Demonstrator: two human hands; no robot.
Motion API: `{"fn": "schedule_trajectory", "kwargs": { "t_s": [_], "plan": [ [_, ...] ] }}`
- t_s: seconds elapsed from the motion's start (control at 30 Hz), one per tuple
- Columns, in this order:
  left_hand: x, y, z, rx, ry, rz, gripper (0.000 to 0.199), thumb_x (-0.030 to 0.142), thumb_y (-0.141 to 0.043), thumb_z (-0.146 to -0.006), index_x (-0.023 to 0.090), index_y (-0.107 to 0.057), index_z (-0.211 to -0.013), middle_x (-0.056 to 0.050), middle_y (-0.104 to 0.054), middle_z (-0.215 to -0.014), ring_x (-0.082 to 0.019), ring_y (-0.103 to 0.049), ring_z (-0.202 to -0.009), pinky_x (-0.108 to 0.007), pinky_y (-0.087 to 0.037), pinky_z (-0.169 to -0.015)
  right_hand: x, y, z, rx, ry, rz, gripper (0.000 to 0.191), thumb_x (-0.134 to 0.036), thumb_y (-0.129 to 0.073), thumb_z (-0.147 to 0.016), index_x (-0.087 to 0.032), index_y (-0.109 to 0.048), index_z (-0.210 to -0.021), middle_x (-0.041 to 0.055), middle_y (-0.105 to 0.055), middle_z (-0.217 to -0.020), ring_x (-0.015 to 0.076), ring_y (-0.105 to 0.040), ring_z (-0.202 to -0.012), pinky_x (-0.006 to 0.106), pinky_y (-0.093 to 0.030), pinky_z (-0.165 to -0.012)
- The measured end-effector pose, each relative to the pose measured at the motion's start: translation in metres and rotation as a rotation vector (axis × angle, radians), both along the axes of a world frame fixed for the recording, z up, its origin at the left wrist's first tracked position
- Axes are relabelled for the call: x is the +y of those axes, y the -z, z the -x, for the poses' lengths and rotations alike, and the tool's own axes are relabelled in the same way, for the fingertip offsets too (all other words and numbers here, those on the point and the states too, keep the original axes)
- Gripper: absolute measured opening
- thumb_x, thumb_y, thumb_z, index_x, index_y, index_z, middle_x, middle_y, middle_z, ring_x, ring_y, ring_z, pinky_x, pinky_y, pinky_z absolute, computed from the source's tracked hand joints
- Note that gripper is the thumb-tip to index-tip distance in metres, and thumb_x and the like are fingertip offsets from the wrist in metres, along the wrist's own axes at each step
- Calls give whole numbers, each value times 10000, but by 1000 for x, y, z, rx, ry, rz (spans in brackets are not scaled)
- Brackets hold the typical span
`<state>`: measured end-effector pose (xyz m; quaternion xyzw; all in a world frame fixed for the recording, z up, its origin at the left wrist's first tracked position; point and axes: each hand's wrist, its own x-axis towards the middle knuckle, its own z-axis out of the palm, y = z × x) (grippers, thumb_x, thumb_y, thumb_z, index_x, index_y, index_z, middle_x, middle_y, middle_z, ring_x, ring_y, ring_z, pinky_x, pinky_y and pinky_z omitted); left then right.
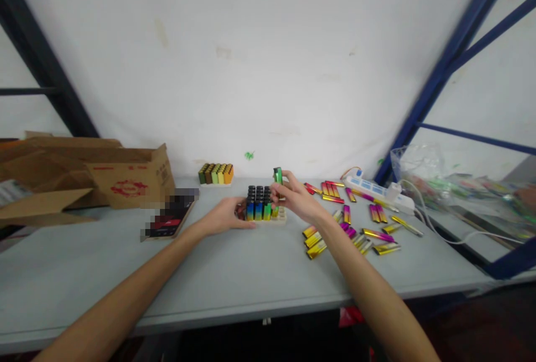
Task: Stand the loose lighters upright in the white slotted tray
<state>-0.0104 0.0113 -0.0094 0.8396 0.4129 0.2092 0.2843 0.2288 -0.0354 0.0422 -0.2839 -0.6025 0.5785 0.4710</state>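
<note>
A white tray (280, 219) on the table holds rows of upright lighters (259, 210), blue to green with black tops. My left hand (228, 214) curves around the tray's left end, thumb low in front and fingers behind. Something dark reddish shows in the gap of that hand, too small to name. Above the tray's right end my right hand (288, 194) pinches a green lighter (277, 175) with a dark top, held upright. Just below these fingers the tray shows pale bare slots and a yellow-green lighter standing in it.
Loose yellow and magenta lighters (379, 234) lie scattered on the right. Behind them is a white power strip (377, 190) with a cable. Another filled tray (215, 175) stands by the wall. On the left are a cardboard box (129, 183) and a dark flat item (170, 219), partly blurred.
</note>
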Motion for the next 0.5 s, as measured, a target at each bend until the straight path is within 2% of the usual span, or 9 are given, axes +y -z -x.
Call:
{"fn": "schedule_trajectory", "kwargs": {
  "t_s": [0.1,0.2,0.33,0.4,0.5],
  "plan": [
    [2,2,1,-14,15,-6,553,615,-800,-645,158,-659,-922,0,-622,-735,-185,-549,-665,-277,-387,-589,0,6,5,54,56,37,384,-528,-692,-851,-267,-428,-949,-85,-380,-691,85,-376,-559,194,-314,-499],
    [3,2,1,-6,18,-9,562,629,-794,-649,158,-660,-923,-3,-624,-748,-186,-550,-672,-277,-388,-592,-2,8,2,34,190,-25,420,-616,-634,-866,-236,-456,-853,-85,-289,-644,77,-254,-508,208,-182,-452],
    [0,-1,-1,10,4,-11,556,641,-787,-645,164,-660,-898,0,-618,-742,-188,-543,-672,-275,-385,-590,-6,10,-4,-14,352,-98,535,-702,-600,-848,-235,-375,-715,-78,-280,-611,81,-248,-491,232,-212,-451],
    [-1,-2,-1,1,3,-5,552,637,-787,-643,165,-657,-898,0,-617,-741,-188,-543,-673,-273,-386,-588,-6,12,-7,-92,351,-151,560,-730,-559,-859,-234,-368,-684,-70,-297,-599,92,-286,-504,243,-258,-469],
    [-1,-1,-1,-16,8,14,560,626,-790,-640,162,-653,-923,-2,-620,-758,-181,-539,-676,-269,-392,-588,-5,17,-10,-315,347,-273,586,-742,-437,-915,-227,-376,-642,-44,-345,-601,113,-359,-556,257,-319,-527]
  ]
}}
